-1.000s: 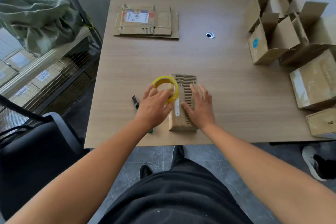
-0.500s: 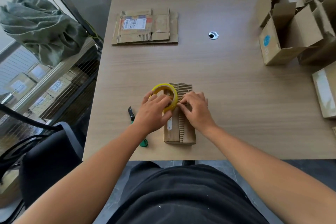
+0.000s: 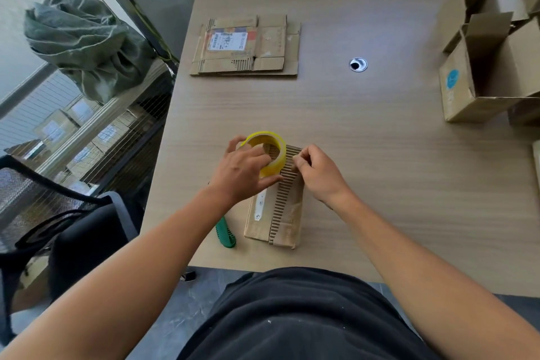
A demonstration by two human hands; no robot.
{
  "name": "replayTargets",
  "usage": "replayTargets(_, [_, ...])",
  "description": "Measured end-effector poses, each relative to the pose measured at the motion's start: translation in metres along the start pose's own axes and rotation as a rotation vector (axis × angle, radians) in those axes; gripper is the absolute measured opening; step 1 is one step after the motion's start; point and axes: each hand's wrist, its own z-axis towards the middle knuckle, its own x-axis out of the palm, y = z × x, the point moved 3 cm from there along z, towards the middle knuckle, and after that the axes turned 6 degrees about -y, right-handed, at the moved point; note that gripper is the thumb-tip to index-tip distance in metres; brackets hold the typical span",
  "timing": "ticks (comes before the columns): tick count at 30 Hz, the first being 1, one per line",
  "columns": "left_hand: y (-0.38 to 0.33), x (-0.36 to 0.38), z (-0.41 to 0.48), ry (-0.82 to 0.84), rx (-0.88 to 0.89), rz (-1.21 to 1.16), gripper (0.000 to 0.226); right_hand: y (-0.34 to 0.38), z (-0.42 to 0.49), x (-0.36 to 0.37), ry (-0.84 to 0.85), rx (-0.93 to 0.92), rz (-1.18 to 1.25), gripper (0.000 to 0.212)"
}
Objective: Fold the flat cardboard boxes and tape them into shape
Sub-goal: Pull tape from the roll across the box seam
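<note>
A black garment [image 3: 292,318] is seen nearest the camera, with both bare forearms extended over it toward the table [image 3: 394,178]. At the near edge of the table a green utility knife [image 3: 226,233] is found lying flat, just left of a small cardboard box [image 3: 287,223], apart from it. The box is laid lengthwise, away from the person, with stripped corrugated fluting exposed along its upper face and a narrow white label on its left half. At the far end of the box a yellow tape roll [image 3: 279,155] is held on edge, tilted. It is gripped by the left hand [image 3: 242,169], the fingers curled over its rim and the thumb set against its near side. The right hand [image 3: 320,174] is observed just right of the roll, its thumb and fingertips pinched together over the far corrugated edge of the box. What is held between them cannot be told. Further out, left of centre, a stack of flattened cardboard [image 3: 271,47] is noted, with a printed label on top. A round cable grommet [image 3: 358,64] is set in the table to its right. Several folded boxes [image 3: 467,88] with open flaps are grouped at the far right edge. Off the table, to the left, a mesh chair [image 3: 32,202], a wire rack [image 3: 122,137] and a green sack [image 3: 84,41] are recorded.
</note>
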Motion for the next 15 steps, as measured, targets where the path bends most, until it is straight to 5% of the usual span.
replayTargets(9, [-0.018, 0.030, -0.019, 0.096, -0.352, -0.187, 0.035, 0.013, 0.024, -0.008, 0.116, -0.399, -0.349, 0.011])
replayTargets(15, [-0.010, 0.037, 0.010, 0.198, -0.111, -0.298, 0.035, 0.001, 0.027, -0.021, 0.135, -0.213, -0.129, 0.012])
